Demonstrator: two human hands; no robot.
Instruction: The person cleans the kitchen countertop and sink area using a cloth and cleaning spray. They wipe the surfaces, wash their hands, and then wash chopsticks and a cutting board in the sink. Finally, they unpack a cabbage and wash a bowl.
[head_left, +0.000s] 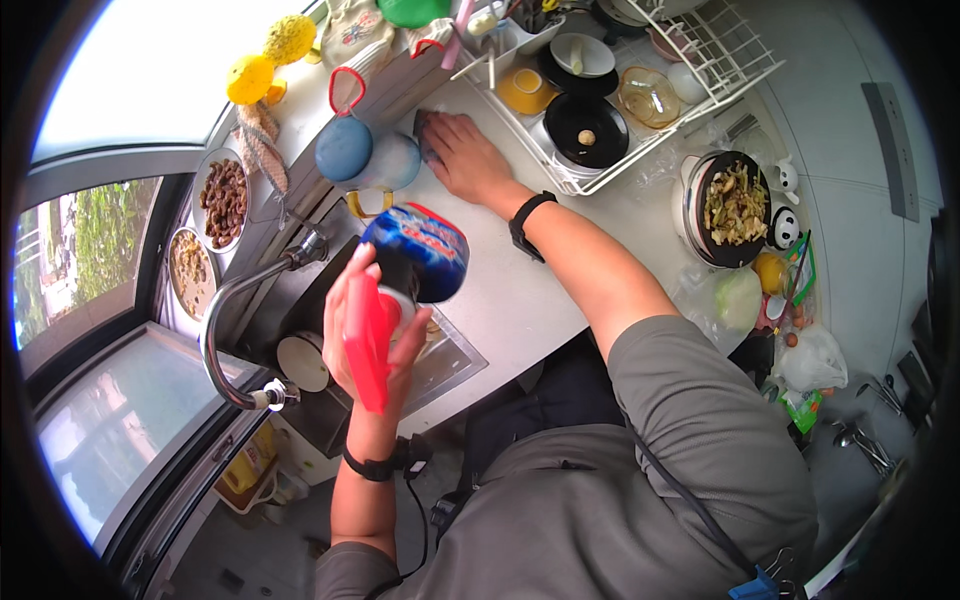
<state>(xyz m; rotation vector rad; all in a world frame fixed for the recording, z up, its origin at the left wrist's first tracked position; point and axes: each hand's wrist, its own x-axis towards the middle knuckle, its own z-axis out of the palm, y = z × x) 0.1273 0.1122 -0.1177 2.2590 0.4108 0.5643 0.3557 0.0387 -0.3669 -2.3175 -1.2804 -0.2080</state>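
Observation:
My left hand (346, 341) is wrapped around the neck of a spray bottle with a red trigger head (367, 337) and a blue printed label (431, 251). The bottle is tilted above the white countertop (517, 300), over the sink's near edge. Farther back, my right hand (461, 157) lies flat on the counter, pressing a dark grey cloth or pad (429, 139); most of it is hidden under the fingers. Just left of that hand is a translucent jug with a blue lid (343, 148) and a yellow handle (371, 202).
A white wire dish rack (592, 184) with bowls stands beyond my right forearm. On the left are a chrome faucet (217, 315), a sink holding a pot (302, 361), and sill plates of food (223, 196). A dish of cooked food (731, 206) sits at right.

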